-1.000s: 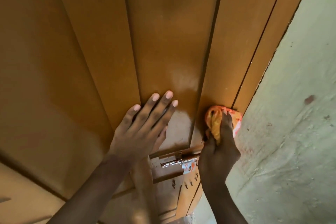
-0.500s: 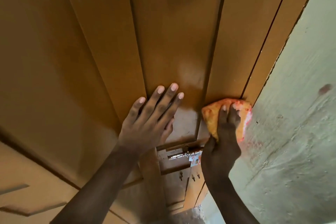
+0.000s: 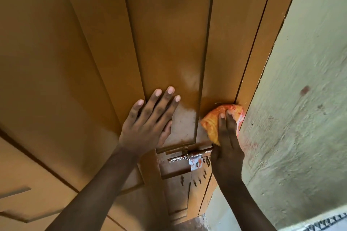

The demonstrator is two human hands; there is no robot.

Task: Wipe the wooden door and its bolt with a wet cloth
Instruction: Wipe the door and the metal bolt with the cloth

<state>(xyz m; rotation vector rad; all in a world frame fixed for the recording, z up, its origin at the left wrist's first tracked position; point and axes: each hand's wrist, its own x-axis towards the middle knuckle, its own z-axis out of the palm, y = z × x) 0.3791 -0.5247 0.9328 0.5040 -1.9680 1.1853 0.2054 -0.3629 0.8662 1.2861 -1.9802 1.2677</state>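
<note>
At the near bottom of the view, your two forearms reach up and away from you toward the wooden door. Just past your wrists, the metal bolt lies across the door's cross rail, between your two hands, with a small torn sticker on the wood just below it and a few small fittings lower down on the panel. Your left hand lies flat on the door to the left of the bolt, its grip wide, fingers straight and spread, holding nothing, with the palm on the panel. Your right hand is on the right, near the door's edge, and its grip holds the wet cloth: the fingers press down over the bunched orange and red fabric, keeping it against the wood just above the right end of the bolt. The cloth sits at the seam where the door meets its frame, close beside the pale green wall on the right. Farther up, beyond your fingertips, the door's long raised panels run away from you, and a glossy patch shows on the middle panel just above your left hand. The wall carries a few dark marks and a faint reddish smear near the cloth.
</note>
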